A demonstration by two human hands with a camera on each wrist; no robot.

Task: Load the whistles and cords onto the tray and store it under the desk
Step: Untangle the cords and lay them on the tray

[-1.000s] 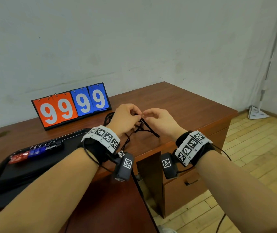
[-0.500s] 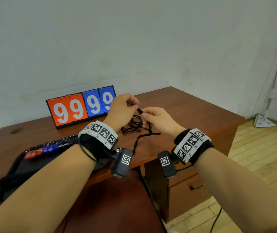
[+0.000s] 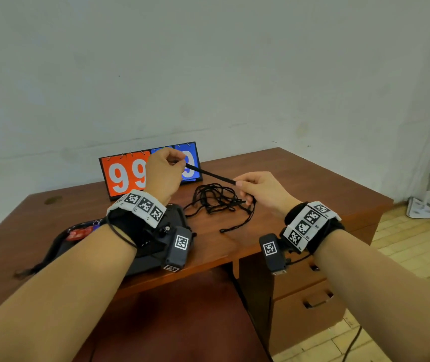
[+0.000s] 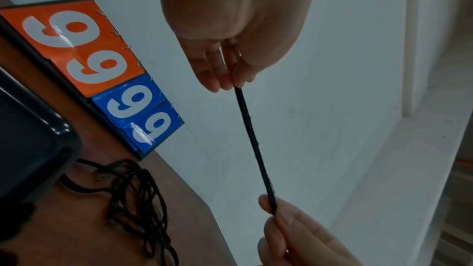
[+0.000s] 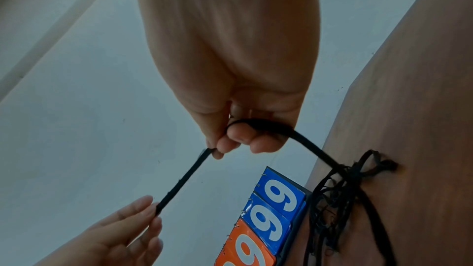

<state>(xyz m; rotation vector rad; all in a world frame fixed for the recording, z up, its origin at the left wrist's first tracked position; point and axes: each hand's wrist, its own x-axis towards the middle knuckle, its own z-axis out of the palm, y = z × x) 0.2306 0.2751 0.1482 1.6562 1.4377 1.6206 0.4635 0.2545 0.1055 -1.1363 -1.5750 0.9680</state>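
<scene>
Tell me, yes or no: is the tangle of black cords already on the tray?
No: the tangle of black cords lies on the desk, right of the tray.

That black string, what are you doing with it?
Someone is pulling one black cord straight between two hands. The left hand pinches one end up by the scoreboard, and the right hand pinches the other. More cords still lie in a tangled heap on the desk. The black tray sits at the left with some red and blue whistles already on it. So the cords are not loaded yet.
</scene>
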